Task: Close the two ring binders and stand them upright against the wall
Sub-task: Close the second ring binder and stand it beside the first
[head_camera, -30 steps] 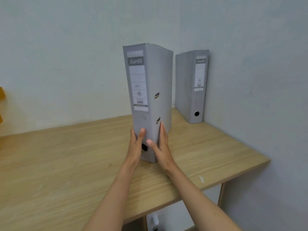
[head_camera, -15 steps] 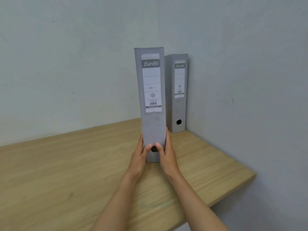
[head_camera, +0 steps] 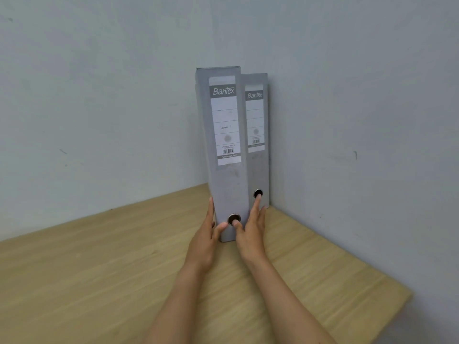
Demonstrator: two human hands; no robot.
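Two closed grey Bantex ring binders stand upright in the corner of a wooden desk, spines facing me. The nearer binder [head_camera: 224, 150] stands a little forward of the far binder [head_camera: 257, 135] and leans slightly left. My left hand [head_camera: 205, 240] presses its left side low down, and my right hand [head_camera: 249, 232] presses its right side. Both thumbs rest by the metal finger hole [head_camera: 234, 218]. The far binder stands against the right wall, partly hidden behind the nearer one.
The wooden desk [head_camera: 99, 269] runs into the corner of two pale walls [head_camera: 360, 120]. Its front right edge [head_camera: 397, 304] ends close to the right wall.
The held binder has slid back toward the corner and now stands right beside the far binder. Both hands went with it, still holding its base.
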